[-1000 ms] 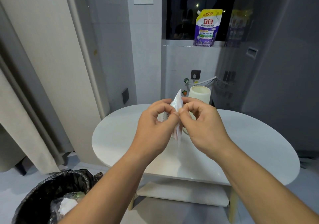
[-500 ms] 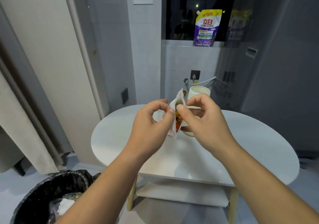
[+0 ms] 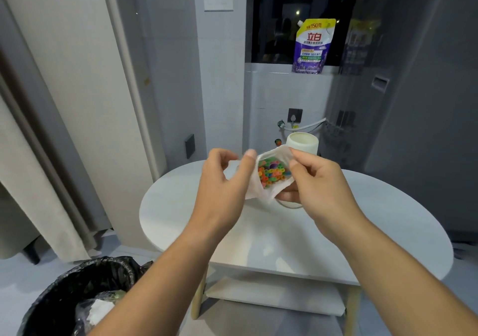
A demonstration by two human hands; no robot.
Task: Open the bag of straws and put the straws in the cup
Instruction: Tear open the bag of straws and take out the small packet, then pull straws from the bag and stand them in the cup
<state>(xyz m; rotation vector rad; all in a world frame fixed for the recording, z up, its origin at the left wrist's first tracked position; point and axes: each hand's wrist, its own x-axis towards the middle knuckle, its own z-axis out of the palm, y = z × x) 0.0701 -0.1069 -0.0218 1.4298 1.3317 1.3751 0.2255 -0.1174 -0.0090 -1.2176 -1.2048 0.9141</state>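
Above the table (image 3: 181,206), left hand (image 3: 222,188) and right hand (image 3: 320,188) fingers pinch opposite edges of the bag (image 3: 261,194).

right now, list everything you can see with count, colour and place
table: one, white, centre
bag: one, translucent white, held open above the table
straws: many, multicoloured, inside the bag
cup: one, white, on the table behind the bag
bin: one, black liner, floor lower left
detergent pouch: one, purple and yellow, window ledge
hands: two; left hand pinches the bag's left edge, right hand its right edge
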